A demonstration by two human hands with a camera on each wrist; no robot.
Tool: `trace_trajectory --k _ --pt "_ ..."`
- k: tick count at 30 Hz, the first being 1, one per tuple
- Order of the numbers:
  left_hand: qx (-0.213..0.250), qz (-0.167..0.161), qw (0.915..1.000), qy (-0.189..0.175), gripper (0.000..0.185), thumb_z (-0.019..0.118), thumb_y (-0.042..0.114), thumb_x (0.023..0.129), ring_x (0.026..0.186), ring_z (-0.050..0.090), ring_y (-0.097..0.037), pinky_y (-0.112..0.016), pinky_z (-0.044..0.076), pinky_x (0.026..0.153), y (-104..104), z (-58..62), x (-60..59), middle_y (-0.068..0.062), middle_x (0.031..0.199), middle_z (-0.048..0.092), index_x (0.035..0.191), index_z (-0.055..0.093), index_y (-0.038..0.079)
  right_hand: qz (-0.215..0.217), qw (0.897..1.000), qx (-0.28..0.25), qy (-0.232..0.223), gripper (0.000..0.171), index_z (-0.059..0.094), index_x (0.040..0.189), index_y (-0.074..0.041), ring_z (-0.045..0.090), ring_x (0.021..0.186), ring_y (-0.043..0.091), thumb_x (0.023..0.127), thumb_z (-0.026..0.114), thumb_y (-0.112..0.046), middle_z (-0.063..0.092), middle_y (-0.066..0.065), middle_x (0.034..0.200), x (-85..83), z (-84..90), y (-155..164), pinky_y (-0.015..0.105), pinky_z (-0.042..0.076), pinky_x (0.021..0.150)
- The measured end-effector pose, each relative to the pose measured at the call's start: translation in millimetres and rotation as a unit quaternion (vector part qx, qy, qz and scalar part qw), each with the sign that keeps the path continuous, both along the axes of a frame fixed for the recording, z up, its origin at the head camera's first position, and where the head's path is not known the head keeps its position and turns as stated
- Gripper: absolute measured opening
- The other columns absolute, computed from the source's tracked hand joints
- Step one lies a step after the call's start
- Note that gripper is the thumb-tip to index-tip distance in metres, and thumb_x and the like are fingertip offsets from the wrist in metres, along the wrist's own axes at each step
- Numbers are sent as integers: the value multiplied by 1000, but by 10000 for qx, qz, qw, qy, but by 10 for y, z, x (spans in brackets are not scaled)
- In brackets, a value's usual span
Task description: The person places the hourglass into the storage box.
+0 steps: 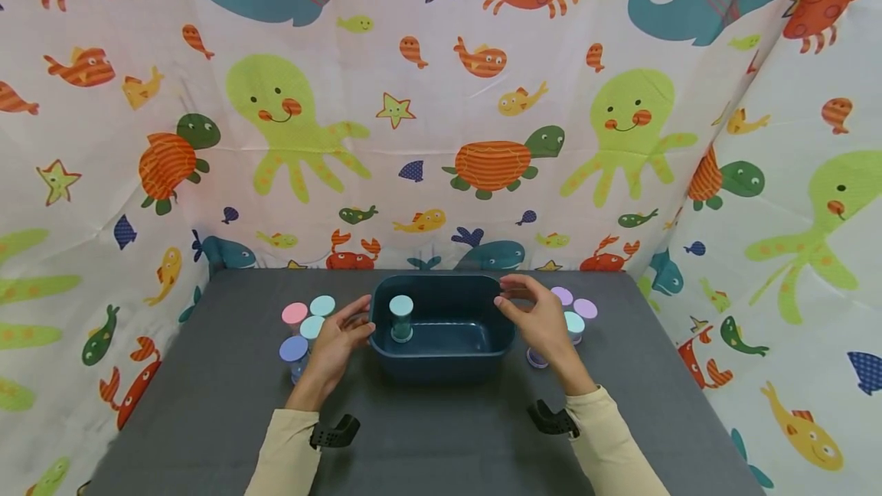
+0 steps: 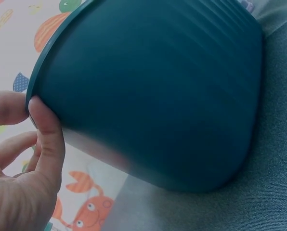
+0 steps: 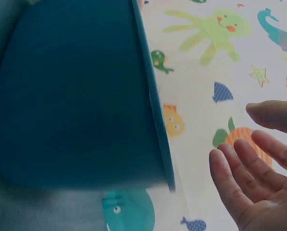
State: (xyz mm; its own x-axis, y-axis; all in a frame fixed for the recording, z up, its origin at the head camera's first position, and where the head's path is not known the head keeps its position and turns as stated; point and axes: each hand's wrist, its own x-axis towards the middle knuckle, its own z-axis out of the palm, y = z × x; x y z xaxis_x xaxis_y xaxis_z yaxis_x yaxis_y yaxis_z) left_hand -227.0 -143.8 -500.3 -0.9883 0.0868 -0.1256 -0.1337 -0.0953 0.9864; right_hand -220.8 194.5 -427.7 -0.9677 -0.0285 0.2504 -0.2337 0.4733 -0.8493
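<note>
A dark teal bin [image 1: 441, 362] stands mid-table, and inside it, at its left, is a jar with a pale teal lid [image 1: 401, 316]. My left hand [image 1: 360, 318] is at the bin's left rim. In the left wrist view the left hand [image 2: 32, 105] pinches the rim of the bin [image 2: 153, 91] between thumb [image 2: 47, 134] and forefinger. My right hand [image 1: 511, 294] hovers at the bin's right rim with relaxed fingers. In the right wrist view the right hand [image 3: 252, 144] is spread and apart from the bin [image 3: 76, 91].
Several lidded jars stand left of the bin, with pink [image 1: 294, 314], teal [image 1: 321, 305] and blue [image 1: 293, 348] lids. More jars stand at the right, with purple [image 1: 585, 308] and teal [image 1: 575, 322] lids. A sea-animal curtain [image 1: 441, 98] surrounds the grey table [image 1: 441, 442].
</note>
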Motion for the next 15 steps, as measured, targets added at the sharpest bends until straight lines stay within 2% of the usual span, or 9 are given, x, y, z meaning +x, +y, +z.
trace_trajectory --k 9,15 --pt "22 4 10000 5 52 57 4 96 110 55 -17 -23 53 84 8 -10 -10 -15 142 46 145 48 15 -368 9989 233 191 37 63 123 -13 65 108 25 90 72 -26 68 10 120 18 -54 309 47 54 92" --pt "39 18 10000 -4 51 57 3 95 106 55 -14 -23 53 83 6 -16 -8 -14 141 47 144 49 16 -512 9975 337 347 39 61 125 -14 65 108 19 90 71 -28 67 7 122 63 -116 473 30 55 90"
